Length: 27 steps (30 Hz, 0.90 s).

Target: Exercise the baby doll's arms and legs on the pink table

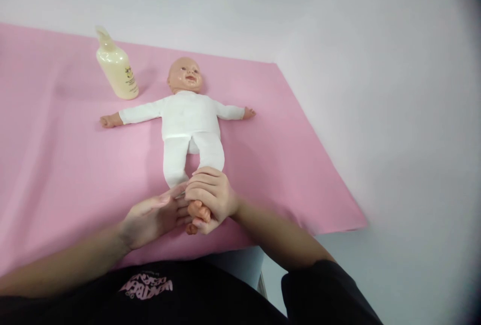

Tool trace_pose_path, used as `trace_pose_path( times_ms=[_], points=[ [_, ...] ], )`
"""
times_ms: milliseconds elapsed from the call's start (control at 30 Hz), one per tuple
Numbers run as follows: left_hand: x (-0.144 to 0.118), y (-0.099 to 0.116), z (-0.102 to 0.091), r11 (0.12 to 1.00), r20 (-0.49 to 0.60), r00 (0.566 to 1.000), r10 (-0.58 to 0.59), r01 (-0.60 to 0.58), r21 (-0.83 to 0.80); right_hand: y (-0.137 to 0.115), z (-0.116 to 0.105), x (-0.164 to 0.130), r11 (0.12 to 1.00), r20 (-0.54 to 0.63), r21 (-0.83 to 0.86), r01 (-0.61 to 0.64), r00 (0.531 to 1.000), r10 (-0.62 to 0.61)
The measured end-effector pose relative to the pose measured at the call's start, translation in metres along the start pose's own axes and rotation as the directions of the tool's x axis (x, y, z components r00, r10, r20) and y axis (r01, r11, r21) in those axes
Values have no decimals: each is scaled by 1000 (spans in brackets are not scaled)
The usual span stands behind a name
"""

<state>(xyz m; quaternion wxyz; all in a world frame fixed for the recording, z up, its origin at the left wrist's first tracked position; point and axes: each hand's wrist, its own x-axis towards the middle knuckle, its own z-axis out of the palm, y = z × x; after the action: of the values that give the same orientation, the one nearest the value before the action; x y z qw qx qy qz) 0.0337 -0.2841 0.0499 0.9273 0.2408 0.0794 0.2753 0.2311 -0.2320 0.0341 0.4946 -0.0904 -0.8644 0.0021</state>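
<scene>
A baby doll (191, 114) in white clothing lies on its back, arms spread, head away from me. My right hand (212, 195) is wrapped round the doll's lower legs, and the brown feet (198, 212) poke out below its fingers. Close beside it, my left hand (156, 215) is open with the palm turned toward the feet. Its straight fingers reach the feet and partly pass behind my right hand. The exact contact there is hidden.
A pink cloth (281, 165) covers the table under the doll. A pale yellow pump bottle (119, 72) stands to the left of the doll's head. White wall (338, 14) borders the table at the back, and the table's right edge slants toward me.
</scene>
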Motion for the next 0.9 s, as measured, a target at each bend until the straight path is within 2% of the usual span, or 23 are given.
trace_pose_path(
  times_ms=[133, 300, 467, 633, 733, 833, 900],
  points=[
    [0, 0, -1, 996, 18, 1000, 8, -10, 84, -4, -1, 9, 999, -61, 43, 34, 998, -31],
    [0, 1, 1, 995, -16, 1000, -8, 9, 102, -5, -1, 9, 997, -55, 26, 74, 996, -72],
    [0, 2, 3, 995, -3, 999, -33, 33, 95, -5, -3, 9, 996, -46, 7, 85, 995, -85],
    [0, 4, 5, 990, 8, 996, -94, 92, 104, -1, -6, 9, 991, -12, 111, 77, 997, -76],
    [0, 4, 7, 985, 23, 989, -146, 143, 96, 1, -5, 3, 988, 65, 151, 39, 997, -50],
    [-2, 3, 7, 980, -25, 983, -179, 181, 83, 2, -5, -1, 990, 193, 139, -9, 981, -18],
    [-3, 2, 6, 977, -45, 980, -196, 199, 81, 1, -5, 0, 988, 211, 152, -35, 978, 2]
  ],
)
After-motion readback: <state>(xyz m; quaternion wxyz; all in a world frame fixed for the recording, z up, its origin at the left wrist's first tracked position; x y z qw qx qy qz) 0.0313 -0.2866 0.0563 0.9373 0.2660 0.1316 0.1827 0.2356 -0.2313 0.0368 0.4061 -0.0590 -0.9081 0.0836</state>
